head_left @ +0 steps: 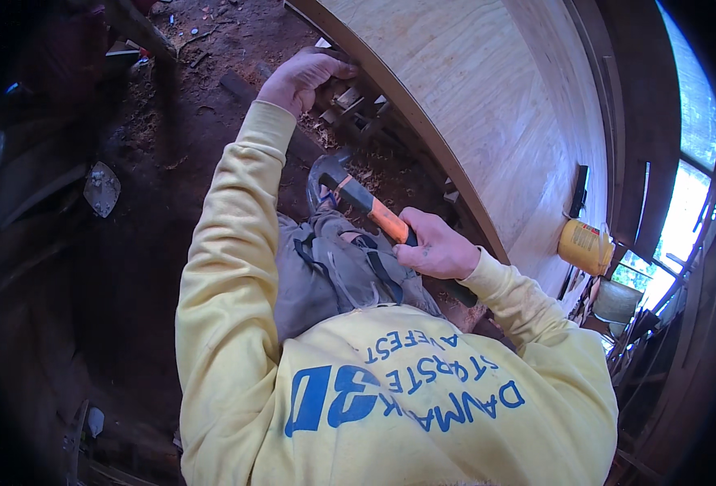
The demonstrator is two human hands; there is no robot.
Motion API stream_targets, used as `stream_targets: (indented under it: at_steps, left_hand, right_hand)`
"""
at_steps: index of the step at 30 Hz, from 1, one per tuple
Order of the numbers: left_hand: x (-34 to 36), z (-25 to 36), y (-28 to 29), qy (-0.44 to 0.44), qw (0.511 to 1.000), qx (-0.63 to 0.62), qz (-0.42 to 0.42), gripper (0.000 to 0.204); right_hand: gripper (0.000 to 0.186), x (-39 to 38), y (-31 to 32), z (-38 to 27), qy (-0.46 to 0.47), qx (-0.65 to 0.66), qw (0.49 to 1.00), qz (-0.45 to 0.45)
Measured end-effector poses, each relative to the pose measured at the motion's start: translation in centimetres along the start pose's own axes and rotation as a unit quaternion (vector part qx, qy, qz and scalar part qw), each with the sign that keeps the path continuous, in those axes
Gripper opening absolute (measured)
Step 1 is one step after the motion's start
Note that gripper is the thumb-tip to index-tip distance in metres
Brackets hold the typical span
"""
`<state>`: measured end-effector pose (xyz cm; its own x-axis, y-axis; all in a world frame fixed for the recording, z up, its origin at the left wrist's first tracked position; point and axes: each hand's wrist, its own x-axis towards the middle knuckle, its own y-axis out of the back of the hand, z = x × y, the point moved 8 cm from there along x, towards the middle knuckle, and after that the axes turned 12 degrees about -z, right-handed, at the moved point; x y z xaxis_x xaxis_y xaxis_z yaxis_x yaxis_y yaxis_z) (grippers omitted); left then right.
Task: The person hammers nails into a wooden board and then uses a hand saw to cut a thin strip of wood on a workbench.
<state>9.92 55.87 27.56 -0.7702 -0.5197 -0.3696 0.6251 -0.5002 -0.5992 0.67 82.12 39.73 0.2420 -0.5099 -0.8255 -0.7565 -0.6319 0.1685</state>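
Observation:
My right hand (435, 247) grips the black-and-orange handle of a hammer (366, 202), its metal head pointing up and left above my legs in grey trousers. My left hand (301, 83) is raised at the lower edge of a large pale plywood panel (447, 77), with fingers curled toward that edge; what they hold, if anything, is hidden. Small wood pieces (348, 99) lie beneath the panel, just right of my left hand.
A yellow bucket (585, 247) sits at the panel's lower right, near stacked boards and a bright opening. Reddish dirt with scraps and debris (204, 57) covers the ground at upper left. A pale flat object (101, 189) lies at left, amid dark shapes I cannot make out.

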Motion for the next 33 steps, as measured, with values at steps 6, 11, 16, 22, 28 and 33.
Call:
stream_targets:
  at_steps: [6, 11, 16, 22, 28, 33]
  left_hand:
    - [0.3, 0.2, 0.1, -0.017, 0.999, -0.029, -0.033, 0.025]
    - [-0.6, 1.0, -0.8, -0.038, 0.998, -0.021, -0.049, 0.030]
    - [-0.6, 0.5, -0.7, -0.007, 0.998, -0.021, -0.057, 0.031]
    - [-0.1, 0.0, 0.1, -0.001, 0.998, -0.042, -0.048, 0.027]
    - [-0.2, 0.3, -0.4, -0.043, 0.997, -0.050, -0.034, 0.022]
    - [-1.1, 0.7, -1.1, -0.014, 0.997, -0.073, -0.031, 0.024]
  right_hand:
    - [0.031, 0.4, 1.2, -0.5, 0.070, -0.068, 0.994, 0.044]
    - [0.033, 0.7, 3.0, -1.4, 0.054, -0.129, 0.989, 0.048]
    - [0.034, 0.9, 4.8, -2.8, 0.091, -0.169, 0.978, 0.084]
    - [0.034, 1.1, 5.6, -4.0, 0.100, -0.178, 0.976, 0.080]
    - [0.032, 1.2, 6.1, -3.8, 0.090, -0.180, 0.977, 0.074]
    - [0.025, 1.4, 7.3, -4.5, 0.154, -0.212, 0.957, 0.126]
